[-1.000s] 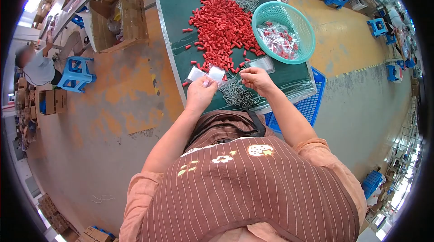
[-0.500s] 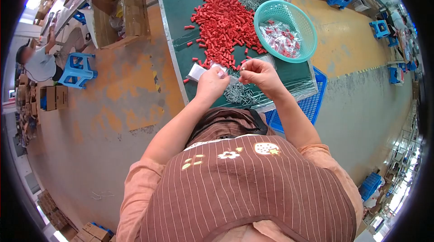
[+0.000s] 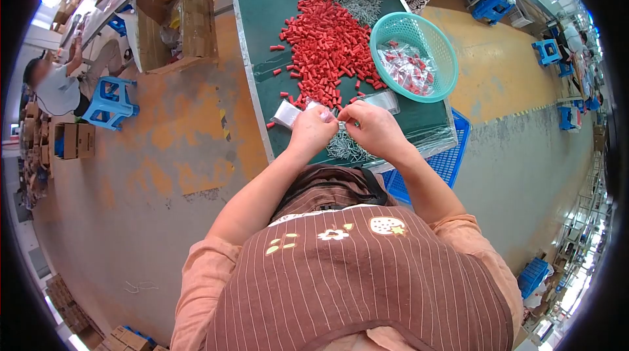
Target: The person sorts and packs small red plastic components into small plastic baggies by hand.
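Hands now closer: left hand [image 3: 313,129], right hand [image 3: 373,127] pinch clear bag [image 3: 325,114] (crinkly plastic).

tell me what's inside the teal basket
The basket holds small clear bags with red pieces in them. What lies under the bags is covered.

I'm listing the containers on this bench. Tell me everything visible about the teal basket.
The teal basket is round, of perforated plastic with a solid rim. It stands upright on the green table, near its right edge, beside the pile of red plugs. Inside lie small clear bags holding red pieces. No hand touches it.
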Action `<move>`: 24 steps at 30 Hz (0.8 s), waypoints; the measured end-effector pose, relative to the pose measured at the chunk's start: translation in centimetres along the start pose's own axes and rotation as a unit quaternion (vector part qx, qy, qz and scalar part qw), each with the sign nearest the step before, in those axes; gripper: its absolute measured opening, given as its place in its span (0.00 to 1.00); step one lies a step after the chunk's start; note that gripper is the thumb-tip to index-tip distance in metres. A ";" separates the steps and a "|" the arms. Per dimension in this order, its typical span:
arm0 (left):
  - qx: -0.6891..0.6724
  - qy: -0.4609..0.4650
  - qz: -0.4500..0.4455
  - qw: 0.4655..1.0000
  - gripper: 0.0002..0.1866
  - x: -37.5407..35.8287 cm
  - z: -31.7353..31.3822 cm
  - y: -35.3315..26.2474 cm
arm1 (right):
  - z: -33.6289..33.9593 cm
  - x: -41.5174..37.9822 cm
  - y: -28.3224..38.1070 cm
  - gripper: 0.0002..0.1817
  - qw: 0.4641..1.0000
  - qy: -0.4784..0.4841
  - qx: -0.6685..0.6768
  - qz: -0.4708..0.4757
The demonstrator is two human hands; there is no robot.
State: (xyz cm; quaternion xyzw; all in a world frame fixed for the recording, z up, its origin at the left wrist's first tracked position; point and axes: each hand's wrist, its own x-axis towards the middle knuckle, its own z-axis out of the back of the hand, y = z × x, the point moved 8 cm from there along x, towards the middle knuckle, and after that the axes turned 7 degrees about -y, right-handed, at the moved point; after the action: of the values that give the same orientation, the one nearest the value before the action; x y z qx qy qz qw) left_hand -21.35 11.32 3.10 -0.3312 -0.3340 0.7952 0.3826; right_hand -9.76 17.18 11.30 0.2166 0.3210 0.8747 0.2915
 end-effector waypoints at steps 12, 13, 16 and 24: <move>-0.359 0.096 0.273 0.887 0.06 0.5 0.9 4.5 | -8.7 -4.0 -9.7 0.14 0.987 0.083 -0.129 -0.054; -0.371 0.087 0.283 0.880 0.06 0.5 1.1 4.7 | -9.5 -4.3 -9.5 0.12 0.987 0.083 -0.132 -0.033; -0.391 0.074 0.298 0.868 0.05 0.4 1.7 5.0 | -10.7 -4.1 -9.7 0.07 0.986 0.062 -0.151 -0.032; -0.282 0.046 0.237 0.929 0.05 0.9 1.6 6.4 | -8.9 -4.0 -11.5 0.07 0.995 0.035 -0.074 -0.065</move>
State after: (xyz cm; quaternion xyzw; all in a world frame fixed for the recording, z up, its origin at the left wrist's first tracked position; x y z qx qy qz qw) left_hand -25.51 8.50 -1.32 -0.5308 -0.4382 0.7200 0.0885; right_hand -7.62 17.92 -3.59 0.1429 0.2790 0.8823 0.3512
